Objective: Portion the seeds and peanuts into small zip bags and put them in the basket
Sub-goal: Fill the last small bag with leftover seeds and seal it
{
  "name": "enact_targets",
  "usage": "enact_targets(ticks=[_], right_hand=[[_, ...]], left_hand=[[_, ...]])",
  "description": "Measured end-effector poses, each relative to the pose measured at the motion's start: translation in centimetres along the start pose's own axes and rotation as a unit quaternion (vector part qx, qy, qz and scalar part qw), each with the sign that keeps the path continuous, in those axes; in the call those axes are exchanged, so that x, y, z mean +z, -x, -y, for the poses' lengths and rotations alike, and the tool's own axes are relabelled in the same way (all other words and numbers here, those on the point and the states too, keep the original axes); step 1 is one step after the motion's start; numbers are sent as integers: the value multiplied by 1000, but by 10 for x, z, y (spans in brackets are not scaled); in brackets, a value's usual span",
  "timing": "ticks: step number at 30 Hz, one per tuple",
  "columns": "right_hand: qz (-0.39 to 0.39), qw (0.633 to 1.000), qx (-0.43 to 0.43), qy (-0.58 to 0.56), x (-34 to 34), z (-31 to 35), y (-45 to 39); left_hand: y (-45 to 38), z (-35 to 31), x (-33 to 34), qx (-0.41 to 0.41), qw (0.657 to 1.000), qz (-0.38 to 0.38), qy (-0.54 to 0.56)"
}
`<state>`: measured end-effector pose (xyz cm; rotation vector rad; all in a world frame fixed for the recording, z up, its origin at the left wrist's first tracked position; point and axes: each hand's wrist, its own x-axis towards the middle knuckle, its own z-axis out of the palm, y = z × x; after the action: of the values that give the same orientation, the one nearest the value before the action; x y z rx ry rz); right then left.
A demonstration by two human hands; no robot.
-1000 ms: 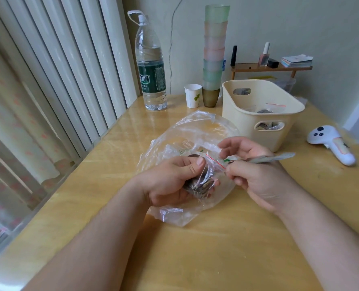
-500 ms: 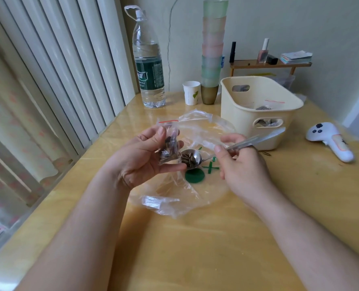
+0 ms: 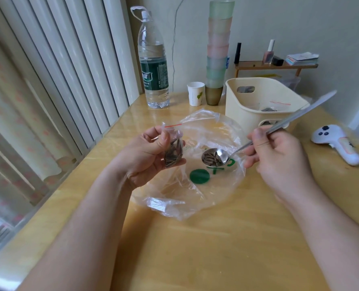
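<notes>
My left hand [image 3: 145,154] grips a small zip bag [image 3: 173,152] with a red strip at its mouth, part filled with striped seeds. My right hand [image 3: 279,156] holds a long metal spoon [image 3: 279,128] by its handle. The spoon's bowl, a little to the right of the small bag, carries a heap of seeds [image 3: 211,160]. Both hover over a large clear plastic bag [image 3: 195,192] with green print, lying flat on the table. The cream basket [image 3: 250,114] stands behind to the right, with filled small bags inside.
A tall water bottle [image 3: 153,66], a paper cup [image 3: 195,96] and a stack of coloured cups [image 3: 217,51] stand at the back of the wooden table [image 3: 216,248]. A white controller [image 3: 336,143] lies at the right. A small shelf [image 3: 275,66] holds bottles and papers.
The hands came apart: my left hand lifted the small bag up and left, and my right hand drew the spoon out to the right, its bowl now holding seeds.
</notes>
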<state>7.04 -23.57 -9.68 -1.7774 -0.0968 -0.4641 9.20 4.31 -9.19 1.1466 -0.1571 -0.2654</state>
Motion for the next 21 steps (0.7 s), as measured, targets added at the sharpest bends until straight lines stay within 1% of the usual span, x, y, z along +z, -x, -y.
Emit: enact_targets(ticks=[4,7,9,12,14,16,18,21], right_hand=[[-18,999,-19,-24,-9,10,-1],[-27,997,-46,-53,-17,23,-1],[-32,996,-64,-59,-22,31,-1],[-42,994,-94,-33,-27,39,1],[-50,992,-113,-14,-28,43,3],[-62,990,-125,-4,-28,46,3],[-71,988,-135,-1,-27,49,4],[-67,986,-154,9,-23,49,5]], left_hand=[[3,5,8,10,996,8,-90],[2,17,23,38,986,-37,-159],[1,27,32,56,976,-49,-207],[0,37,42,66,957,-71,-272],[0,42,48,77,941,-102,-312],[-2,46,52,89,932,-128,-328],[-4,49,53,93,929,-146,-326],[-8,53,53,95,924,-169,-330]])
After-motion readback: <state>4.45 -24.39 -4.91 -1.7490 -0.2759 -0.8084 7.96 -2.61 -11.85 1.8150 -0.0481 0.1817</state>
